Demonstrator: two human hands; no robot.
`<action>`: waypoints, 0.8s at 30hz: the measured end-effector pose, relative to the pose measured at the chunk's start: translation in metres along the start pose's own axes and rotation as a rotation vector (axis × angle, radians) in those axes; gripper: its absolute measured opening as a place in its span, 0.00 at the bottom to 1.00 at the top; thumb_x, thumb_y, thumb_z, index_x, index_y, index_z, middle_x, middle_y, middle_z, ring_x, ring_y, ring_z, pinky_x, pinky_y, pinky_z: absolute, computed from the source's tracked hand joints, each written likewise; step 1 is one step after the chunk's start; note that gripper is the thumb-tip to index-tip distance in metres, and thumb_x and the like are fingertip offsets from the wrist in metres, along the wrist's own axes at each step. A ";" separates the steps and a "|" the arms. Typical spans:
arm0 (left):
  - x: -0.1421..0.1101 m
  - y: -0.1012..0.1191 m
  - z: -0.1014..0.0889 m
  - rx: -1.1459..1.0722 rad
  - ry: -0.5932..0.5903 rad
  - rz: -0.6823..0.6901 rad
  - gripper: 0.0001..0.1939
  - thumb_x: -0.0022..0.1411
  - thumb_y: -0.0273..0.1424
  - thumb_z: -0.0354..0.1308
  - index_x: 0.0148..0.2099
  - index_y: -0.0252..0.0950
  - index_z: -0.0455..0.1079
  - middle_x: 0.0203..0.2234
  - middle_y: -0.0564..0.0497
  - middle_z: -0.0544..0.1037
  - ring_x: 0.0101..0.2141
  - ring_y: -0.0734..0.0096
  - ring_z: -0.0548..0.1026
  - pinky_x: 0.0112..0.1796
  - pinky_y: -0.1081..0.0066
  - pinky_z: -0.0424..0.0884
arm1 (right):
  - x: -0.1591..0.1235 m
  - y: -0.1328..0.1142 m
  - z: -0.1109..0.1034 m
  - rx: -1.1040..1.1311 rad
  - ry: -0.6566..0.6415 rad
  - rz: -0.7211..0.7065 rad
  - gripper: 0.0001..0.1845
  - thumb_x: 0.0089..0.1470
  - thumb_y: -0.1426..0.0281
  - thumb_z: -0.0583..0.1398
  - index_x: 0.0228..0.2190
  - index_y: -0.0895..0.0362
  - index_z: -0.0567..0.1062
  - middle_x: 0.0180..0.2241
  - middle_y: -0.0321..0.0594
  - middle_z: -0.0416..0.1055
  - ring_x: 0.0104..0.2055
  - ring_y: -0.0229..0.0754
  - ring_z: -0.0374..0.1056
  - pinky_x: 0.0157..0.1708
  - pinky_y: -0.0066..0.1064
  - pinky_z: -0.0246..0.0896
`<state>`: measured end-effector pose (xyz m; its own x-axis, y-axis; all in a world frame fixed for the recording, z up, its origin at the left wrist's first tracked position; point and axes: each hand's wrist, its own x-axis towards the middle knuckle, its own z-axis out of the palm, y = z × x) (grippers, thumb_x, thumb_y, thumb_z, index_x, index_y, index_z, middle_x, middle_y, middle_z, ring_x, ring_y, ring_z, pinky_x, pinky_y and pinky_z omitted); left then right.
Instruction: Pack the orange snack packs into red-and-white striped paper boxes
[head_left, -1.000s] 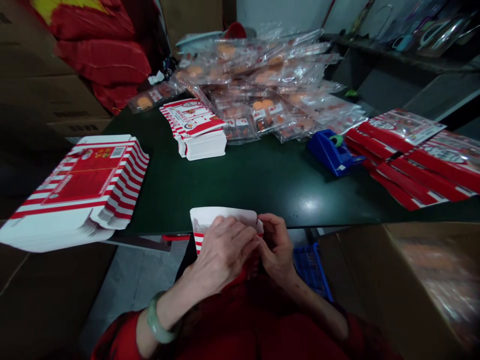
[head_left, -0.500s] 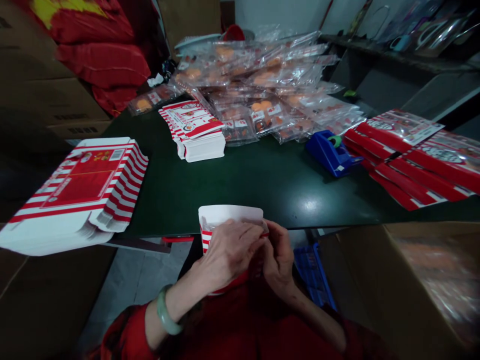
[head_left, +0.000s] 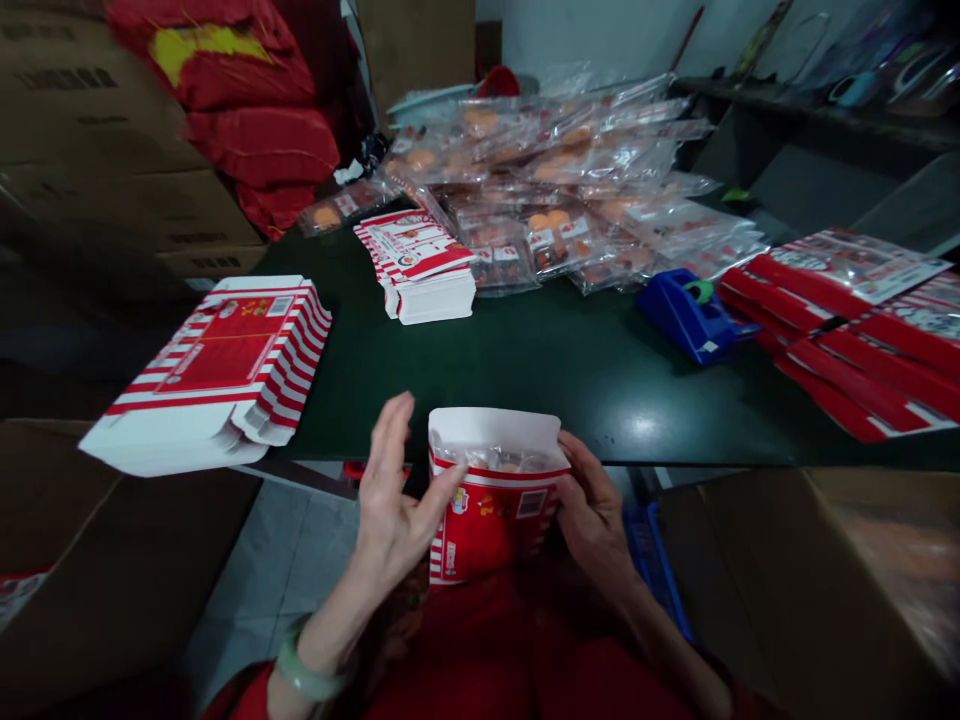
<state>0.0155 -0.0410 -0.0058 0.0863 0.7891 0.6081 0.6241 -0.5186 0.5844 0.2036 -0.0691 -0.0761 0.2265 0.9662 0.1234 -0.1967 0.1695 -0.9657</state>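
Gripping a red-striped carton (head_left: 491,525) just below the edge of the counter (head_left: 540,385), the right hand (head_left: 592,515) is steadying it, white flap open above a packet (head_left: 495,460) inside, while the left hand (head_left: 394,510) is hovering open beside it, fingers spread.

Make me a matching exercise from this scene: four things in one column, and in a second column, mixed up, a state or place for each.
Things:
1. Tape dispenser
2. Left hand
3. Right hand
4. Carton

States and places:
A. Open at the top, with a clear bag showing inside
B. Blue, on the table
C. Holding the side of the carton
D. Fingers spread, with a bangle on the wrist

Right pairs: 1-B, 2-D, 3-C, 4-A.
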 end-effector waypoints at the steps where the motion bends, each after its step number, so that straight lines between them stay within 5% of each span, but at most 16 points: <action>1: -0.007 -0.006 -0.001 -0.085 -0.074 -0.090 0.24 0.62 0.34 0.56 0.59 0.34 0.61 0.48 0.43 0.75 0.44 0.62 0.74 0.43 0.67 0.71 | 0.000 0.003 0.002 0.110 -0.007 0.078 0.24 0.55 0.66 0.60 0.54 0.45 0.67 0.46 0.37 0.75 0.43 0.42 0.73 0.44 0.37 0.69; 5: -0.016 -0.016 0.003 -0.269 -0.218 -0.216 0.19 0.64 0.34 0.52 0.54 0.31 0.67 0.37 0.47 0.81 0.32 0.68 0.78 0.35 0.73 0.73 | 0.003 0.006 0.006 0.353 0.033 0.209 0.22 0.47 0.61 0.65 0.46 0.49 0.74 0.42 0.38 0.77 0.38 0.43 0.74 0.38 0.37 0.72; 9: -0.006 -0.020 0.011 -0.543 -0.292 -0.316 0.18 0.64 0.37 0.52 0.53 0.33 0.67 0.30 0.50 0.80 0.27 0.70 0.77 0.30 0.74 0.72 | 0.007 -0.002 0.005 0.206 0.059 0.123 0.22 0.47 0.67 0.65 0.46 0.51 0.71 0.39 0.39 0.77 0.36 0.41 0.74 0.36 0.34 0.72; 13: -0.012 -0.028 0.027 -0.742 -0.082 -0.413 0.27 0.62 0.36 0.57 0.60 0.40 0.53 0.31 0.51 0.79 0.23 0.74 0.75 0.24 0.77 0.70 | 0.006 -0.006 0.003 -0.106 0.073 -0.107 0.24 0.53 0.72 0.61 0.51 0.50 0.65 0.40 0.39 0.75 0.36 0.39 0.73 0.35 0.33 0.71; 16: -0.022 -0.034 0.035 -0.610 0.064 -0.323 0.20 0.61 0.34 0.58 0.54 0.40 0.60 0.33 0.51 0.77 0.26 0.75 0.76 0.26 0.77 0.70 | 0.006 -0.007 0.001 -0.385 0.050 -0.286 0.16 0.54 0.73 0.58 0.46 0.52 0.71 0.40 0.41 0.74 0.38 0.40 0.72 0.37 0.32 0.70; 19: -0.023 -0.035 0.032 -0.405 0.056 -0.199 0.06 0.62 0.31 0.57 0.40 0.36 0.70 0.33 0.49 0.77 0.34 0.71 0.76 0.35 0.74 0.71 | 0.009 -0.013 0.000 -0.486 -0.061 -0.379 0.11 0.56 0.75 0.56 0.40 0.52 0.73 0.34 0.37 0.73 0.35 0.38 0.70 0.33 0.28 0.67; 24: -0.010 -0.026 0.026 -0.367 0.030 -0.210 0.14 0.65 0.31 0.51 0.29 0.34 0.74 0.34 0.47 0.76 0.36 0.68 0.74 0.38 0.70 0.69 | 0.006 -0.025 0.004 -0.475 -0.064 -0.285 0.12 0.59 0.74 0.51 0.33 0.54 0.74 0.37 0.39 0.69 0.38 0.38 0.67 0.37 0.28 0.62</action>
<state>0.0184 -0.0269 -0.0411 -0.0390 0.8830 0.4677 0.3076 -0.4348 0.8464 0.2059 -0.0670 -0.0502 0.1464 0.9075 0.3936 0.3192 0.3333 -0.8872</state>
